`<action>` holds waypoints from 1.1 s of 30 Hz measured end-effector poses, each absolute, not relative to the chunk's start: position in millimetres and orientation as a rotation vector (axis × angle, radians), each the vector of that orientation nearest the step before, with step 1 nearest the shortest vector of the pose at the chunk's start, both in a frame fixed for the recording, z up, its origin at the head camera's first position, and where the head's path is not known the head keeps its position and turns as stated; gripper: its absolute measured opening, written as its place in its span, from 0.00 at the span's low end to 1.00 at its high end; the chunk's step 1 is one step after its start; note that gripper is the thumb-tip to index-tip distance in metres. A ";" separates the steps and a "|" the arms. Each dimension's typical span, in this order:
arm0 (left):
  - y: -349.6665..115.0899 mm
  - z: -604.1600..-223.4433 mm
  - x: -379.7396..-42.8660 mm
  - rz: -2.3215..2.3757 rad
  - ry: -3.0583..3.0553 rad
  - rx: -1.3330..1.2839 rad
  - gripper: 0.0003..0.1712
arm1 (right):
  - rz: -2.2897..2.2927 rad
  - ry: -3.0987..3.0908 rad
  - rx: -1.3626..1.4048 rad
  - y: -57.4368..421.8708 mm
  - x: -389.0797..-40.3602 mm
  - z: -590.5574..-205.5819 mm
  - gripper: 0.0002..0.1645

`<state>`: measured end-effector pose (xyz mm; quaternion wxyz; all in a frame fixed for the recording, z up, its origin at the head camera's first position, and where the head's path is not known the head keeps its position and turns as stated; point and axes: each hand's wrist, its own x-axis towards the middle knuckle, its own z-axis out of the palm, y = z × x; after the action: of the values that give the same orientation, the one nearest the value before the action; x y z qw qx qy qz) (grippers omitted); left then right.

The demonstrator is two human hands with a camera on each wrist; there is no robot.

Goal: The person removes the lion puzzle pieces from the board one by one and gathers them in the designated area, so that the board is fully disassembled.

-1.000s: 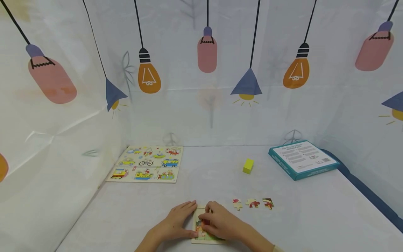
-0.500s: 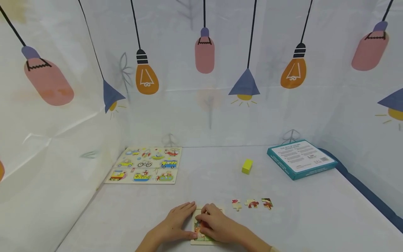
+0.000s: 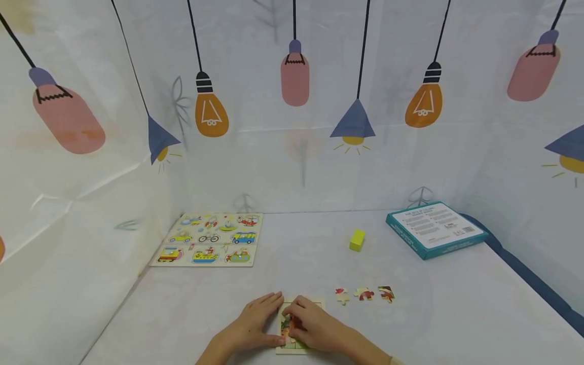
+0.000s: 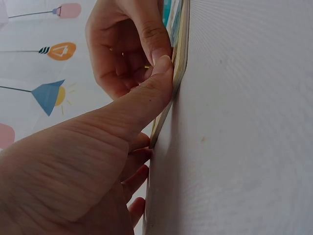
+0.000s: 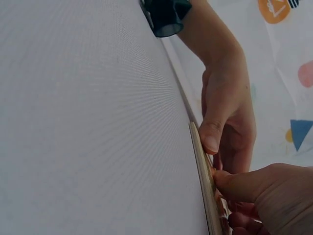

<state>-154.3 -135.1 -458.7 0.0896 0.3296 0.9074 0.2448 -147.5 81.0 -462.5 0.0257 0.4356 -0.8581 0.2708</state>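
Steadying the puzzle tray (image 3: 292, 351) at the near middle with my left hand (image 3: 257, 322), fingers straight, I pinch a reddish piece (image 3: 296, 323) in my right hand (image 3: 318, 325); it should seat best squared to its neighbours, then pressed flat. Print on the teal box (image 3: 437, 230), far right, is too small to read.

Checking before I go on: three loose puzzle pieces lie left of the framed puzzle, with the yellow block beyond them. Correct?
Not quite. The three loose puzzle pieces lie to the right of the framed puzzle, not the left, as the head view shows. The yellow block is indeed beyond them.
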 end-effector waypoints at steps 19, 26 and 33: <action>-135.5 -459.1 -154.5 0.745 2.684 0.998 0.52 | 0.842 -2.620 1.402 78.5 -146.6 -461.9 0.20; -135.6 -460.3 -154.3 0.738 2.700 1.002 0.53 | 0.735 -2.524 1.373 78.4 -144.4 -463.0 0.18; -135.8 -460.4 -154.6 0.750 2.695 1.004 0.52 | 0.684 -2.488 1.351 78.0 -145.8 -465.9 0.22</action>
<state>-154.6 -135.8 -460.4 0.0845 0.3366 0.9035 0.2515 -145.8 78.0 -465.9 0.1144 0.4607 -0.8486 0.2334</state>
